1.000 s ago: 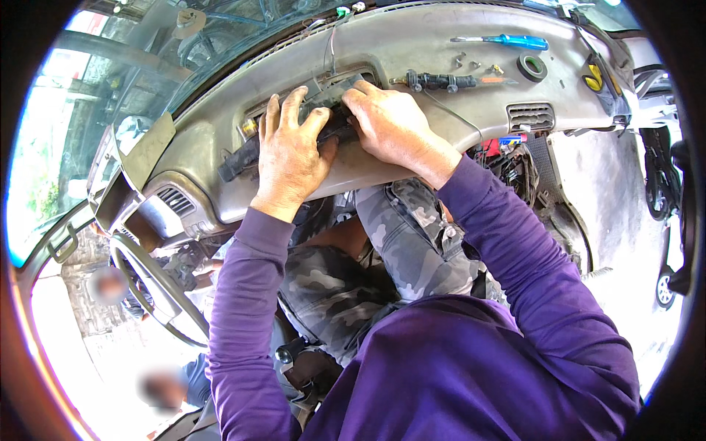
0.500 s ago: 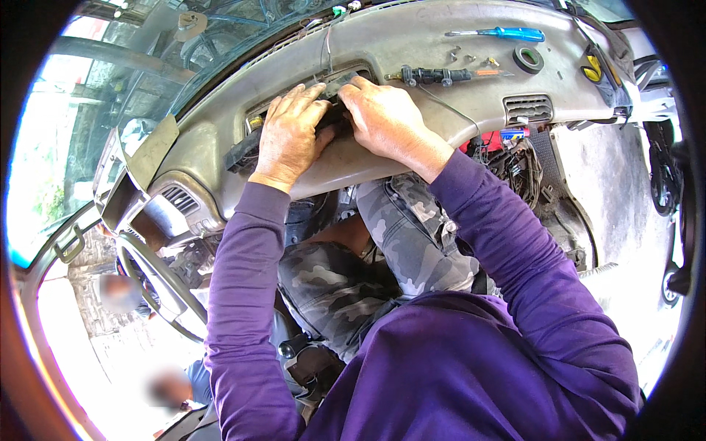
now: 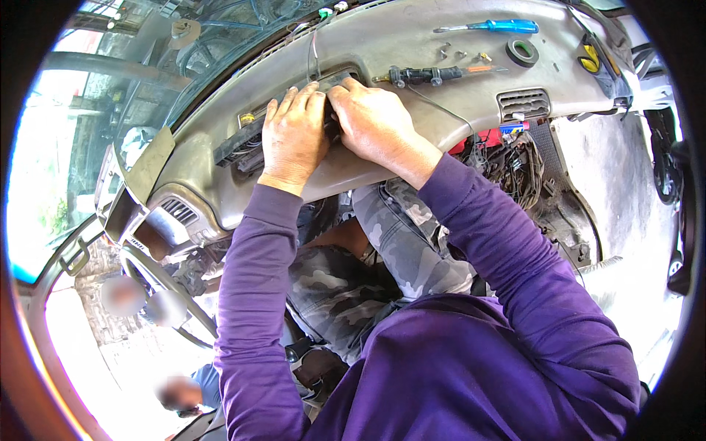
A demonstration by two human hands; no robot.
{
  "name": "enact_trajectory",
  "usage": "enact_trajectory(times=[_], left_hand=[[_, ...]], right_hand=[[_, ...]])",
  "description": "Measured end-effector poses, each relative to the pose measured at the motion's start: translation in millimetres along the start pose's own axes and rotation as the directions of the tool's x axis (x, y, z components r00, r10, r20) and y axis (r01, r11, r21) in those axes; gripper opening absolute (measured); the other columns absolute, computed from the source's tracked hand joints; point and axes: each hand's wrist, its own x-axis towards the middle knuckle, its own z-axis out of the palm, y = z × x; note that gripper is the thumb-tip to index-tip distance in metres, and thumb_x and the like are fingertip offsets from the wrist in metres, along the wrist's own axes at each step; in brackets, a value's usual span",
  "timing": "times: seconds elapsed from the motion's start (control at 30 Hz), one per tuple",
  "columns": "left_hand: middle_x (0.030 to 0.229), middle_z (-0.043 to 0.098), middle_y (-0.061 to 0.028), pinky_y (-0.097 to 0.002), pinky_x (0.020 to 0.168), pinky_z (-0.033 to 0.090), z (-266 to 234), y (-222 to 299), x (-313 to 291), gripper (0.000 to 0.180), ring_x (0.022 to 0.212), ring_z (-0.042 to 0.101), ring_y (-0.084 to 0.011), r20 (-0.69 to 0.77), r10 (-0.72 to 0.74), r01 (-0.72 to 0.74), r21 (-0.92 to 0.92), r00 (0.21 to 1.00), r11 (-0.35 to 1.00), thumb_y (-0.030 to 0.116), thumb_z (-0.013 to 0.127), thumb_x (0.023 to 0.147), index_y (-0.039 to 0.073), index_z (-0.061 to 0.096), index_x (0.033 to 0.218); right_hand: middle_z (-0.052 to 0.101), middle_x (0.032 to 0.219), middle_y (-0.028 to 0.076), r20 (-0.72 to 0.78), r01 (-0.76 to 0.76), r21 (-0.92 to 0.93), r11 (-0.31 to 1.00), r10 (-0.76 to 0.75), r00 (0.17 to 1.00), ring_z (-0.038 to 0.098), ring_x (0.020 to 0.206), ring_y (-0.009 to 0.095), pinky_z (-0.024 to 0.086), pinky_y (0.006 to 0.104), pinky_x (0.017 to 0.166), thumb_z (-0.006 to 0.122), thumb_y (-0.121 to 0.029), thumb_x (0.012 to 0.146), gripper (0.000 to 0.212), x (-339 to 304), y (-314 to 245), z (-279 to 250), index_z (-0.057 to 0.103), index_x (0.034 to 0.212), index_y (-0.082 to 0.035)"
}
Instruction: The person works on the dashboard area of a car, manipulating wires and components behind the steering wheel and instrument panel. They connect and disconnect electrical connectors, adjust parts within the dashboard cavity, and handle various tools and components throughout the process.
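A long black slatted plastic piece, much like an air vent, lies tilted at an opening in the grey dashboard. My left hand is wrapped over its middle, fingers bent over the far edge and thumb hidden. Close beside it, my right hand grips the right end of the same piece with curled fingers, which cover most of that end. The piece's left end sticks out past my left hand. Behind it, a small yellow part shows in the opening, and thin wires run up toward the windscreen.
On the dashboard's right lie a blue screwdriver, several small screws, a tape roll and a black tool with a cord. Yellow-handled pliers rest farther right. A steering wheel is left; loose wiring hangs below.
My left hand has slid right along the black piece, closer to my right hand, so more of its slatted left end shows. The whole view has shifted slightly.
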Motion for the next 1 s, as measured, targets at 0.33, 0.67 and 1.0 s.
enact_trajectory(times=[0.33, 0.67, 1.0], left_hand=[[0.134, 0.069, -0.0147, -0.0431, 0.1, 0.057, 0.5, -16.7, 3.3, 0.043, 0.118, 0.07, -0.0336, -0.027, 0.25, -0.249, 0.008, 0.968, 0.968, 0.028, 0.082, 0.079, 0.004, 0.066, 0.111], [0.126, 0.073, -0.0156, -0.0412, 0.096, 0.058, -4.9, -18.6, 1.3, 0.035, 0.116, 0.071, -0.036, -0.053, 0.218, -0.222, -0.098, 0.975, 0.97, 0.018, 0.087, 0.075, 0.004, 0.069, 0.102], [0.118, 0.074, -0.014, -0.042, 0.093, 0.058, -3.4, -15.5, 2.0, 0.036, 0.11, 0.072, -0.0357, -0.132, 0.181, -0.199, -0.138, 0.975, 0.97, 0.015, 0.087, 0.074, 0.005, 0.069, 0.103]], right_hand=[[0.064, 0.099, 0.017, -0.209, 0.068, 0.479, 0.875, 0.038, 0.977, 0.068, 0.086, 0.04, 0.056, 0.0487, 0.071, 0.065, -0.007, 0.089, 0.016, -33.2, 4.0, -27.7, 0.065, 0.104, -0.003], [0.059, 0.094, 0.008, -0.054, 0.19, 0.478, 0.857, -0.188, 0.981, 0.061, 0.082, 0.028, 0.049, 0.0409, 0.07, 0.074, -0.01, 0.076, 0.028, -146.4, 8.8, -64.7, 0.067, 0.103, -0.005], [0.068, 0.112, 0.003, 0.176, 0.212, -0.231, 0.95, -0.173, 0.969, 0.051, 0.116, 0.024, 0.037, 0.0469, 0.095, 0.063, -0.033, 0.087, 0.034, -41.8, 3.8, -26.9, 0.078, 0.106, -0.008]])
